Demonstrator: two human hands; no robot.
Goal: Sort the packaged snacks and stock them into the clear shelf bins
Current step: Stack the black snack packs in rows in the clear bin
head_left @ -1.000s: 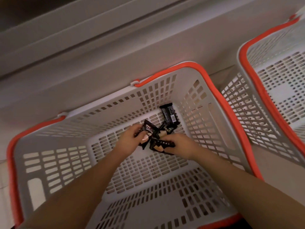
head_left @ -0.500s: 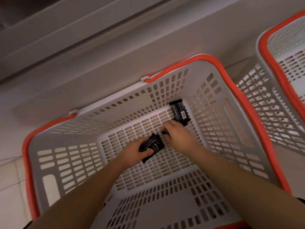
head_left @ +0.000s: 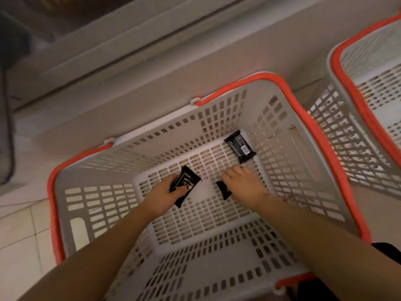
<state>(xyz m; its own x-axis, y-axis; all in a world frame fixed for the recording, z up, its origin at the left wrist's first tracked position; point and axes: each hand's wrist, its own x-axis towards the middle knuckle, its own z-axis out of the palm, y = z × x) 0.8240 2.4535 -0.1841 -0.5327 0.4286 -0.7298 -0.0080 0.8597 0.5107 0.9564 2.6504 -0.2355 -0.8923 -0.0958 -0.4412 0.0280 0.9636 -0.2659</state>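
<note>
The left hand (head_left: 167,192) holds a black snack pack (head_left: 184,183) with white letters on it. Its fingers curl around the pack, and the thumb lies on the front. The pack is tilted and sits just above the basket floor.

To the right of that grip, a short way off, the right hand (head_left: 243,181) is palm down with its fingers bent. A second dark pack (head_left: 223,189) pokes out from under it on the side facing the left hand. The fingers hide most of that pack, but they seem to be curled on it. A thin ring shows on one finger.

Past the right hand, in the far corner, a third black pack (head_left: 238,146) lies flat by itself. It has a white barcode patch on it.

All three packs are inside a white basket (head_left: 104,205) with many slots and an orange rim. Both arms reach down into it. A second basket (head_left: 347,135) of the same kind stands close beside it on the right. Pale floor tiles (head_left: 19,231) show on the left.
</note>
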